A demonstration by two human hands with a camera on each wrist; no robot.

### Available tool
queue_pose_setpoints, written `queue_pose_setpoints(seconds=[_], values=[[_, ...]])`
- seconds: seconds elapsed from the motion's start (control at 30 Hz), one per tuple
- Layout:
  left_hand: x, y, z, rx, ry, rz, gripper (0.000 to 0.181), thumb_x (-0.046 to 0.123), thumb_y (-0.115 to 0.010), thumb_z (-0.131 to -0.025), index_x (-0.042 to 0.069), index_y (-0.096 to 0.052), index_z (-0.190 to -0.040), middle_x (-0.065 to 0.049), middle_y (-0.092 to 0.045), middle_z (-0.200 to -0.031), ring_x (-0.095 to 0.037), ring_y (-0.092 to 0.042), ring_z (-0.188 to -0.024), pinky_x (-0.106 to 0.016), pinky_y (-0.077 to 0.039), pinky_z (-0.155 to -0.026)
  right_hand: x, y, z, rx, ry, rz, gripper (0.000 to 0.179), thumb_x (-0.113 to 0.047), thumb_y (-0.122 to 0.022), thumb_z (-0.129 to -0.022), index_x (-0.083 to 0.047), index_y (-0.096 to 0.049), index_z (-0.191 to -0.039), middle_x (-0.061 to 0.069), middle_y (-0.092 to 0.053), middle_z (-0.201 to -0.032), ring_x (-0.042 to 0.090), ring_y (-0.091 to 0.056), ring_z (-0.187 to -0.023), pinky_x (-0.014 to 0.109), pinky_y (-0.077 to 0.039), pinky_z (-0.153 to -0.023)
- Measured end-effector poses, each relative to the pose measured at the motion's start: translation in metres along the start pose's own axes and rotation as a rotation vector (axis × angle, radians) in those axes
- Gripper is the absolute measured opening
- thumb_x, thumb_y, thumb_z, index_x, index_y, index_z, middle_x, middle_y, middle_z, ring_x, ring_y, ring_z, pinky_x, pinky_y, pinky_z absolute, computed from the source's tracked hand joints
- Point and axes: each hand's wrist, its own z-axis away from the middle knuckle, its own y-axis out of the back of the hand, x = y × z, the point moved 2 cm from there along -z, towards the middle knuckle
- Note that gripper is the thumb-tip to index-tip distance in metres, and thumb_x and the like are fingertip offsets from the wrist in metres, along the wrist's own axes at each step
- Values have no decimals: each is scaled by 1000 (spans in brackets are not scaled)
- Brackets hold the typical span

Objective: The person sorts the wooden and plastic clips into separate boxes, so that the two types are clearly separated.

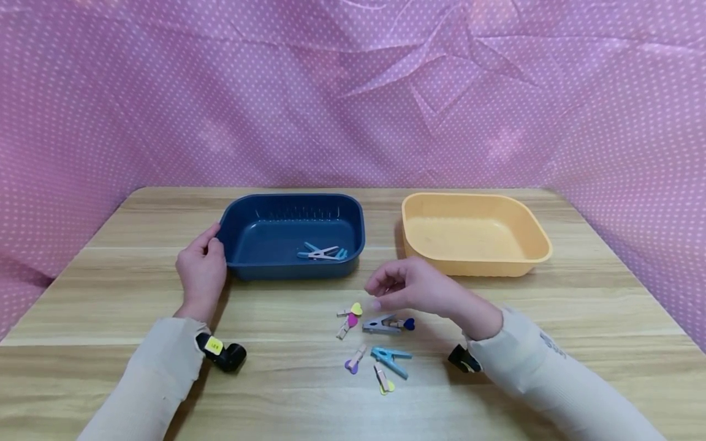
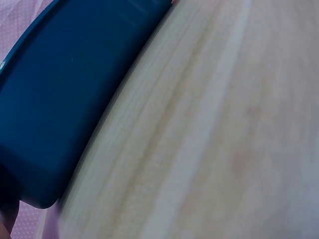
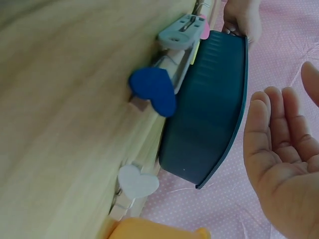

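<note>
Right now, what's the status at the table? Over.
Left hand grips dark-blue basin. Right hand empty, near gray clothespin. Close beside that: blue-heart clothespin, possibly in the way.

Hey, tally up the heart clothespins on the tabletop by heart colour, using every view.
Yellow hearts: 2
Pink heart: 1
Dark blue heart: 1
Purple heart: 1
White heart: 1, seen only in the right wrist view
Total visible: 6

Two basins [image 1: 293, 273], six heart clips [image 3: 137, 182], at least four plain pegs [image 1: 390, 354]
</note>
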Motion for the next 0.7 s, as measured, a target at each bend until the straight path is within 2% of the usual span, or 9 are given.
queue_pose_setpoints(seconds=[0.2,0.3,0.5,0.7], values=[[-1,1,0,17,-32,-18,38,22,-37,-96,17,-55,-129,2,-50,-135,-6,-41,-126,-31,-36,-106,6,-1,5,-32,-10,0,25,-14,-71,-80,-4,-66,-103,7,-66,-92,19,-56,-81,32,-51,-74],[-2,1,0,12,-26,-15,38,23,-36,-96,18,-55,-130,3,-49,-135,-5,-41,-126,-31,-35,-106,9,-1,7,-51,-18,1,27,-16,-72,-80,-4,-66,-103,5,-66,-90,19,-55,-80,32,-50,-73],[-3,0,-1,11,-29,-6,38,23,-37,-97,18,-55,-130,2,-49,-136,-7,-40,-127,-32,-35,-106,13,-2,8,-77,-33,3,28,-15,-73,-78,-5,-66,-103,9,-67,-95,19,-56,-82,32,-50,-75],[-1,-1,-1,9,-27,-6,38,23,-37,-97,19,-55,-130,2,-49,-136,-6,-40,-127,-32,-34,-106,17,-3,8,-86,-40,27,28,-14,-73,-78,-7,-67,-104,6,-67,-100,17,-58,-87,30,-50,-79]])
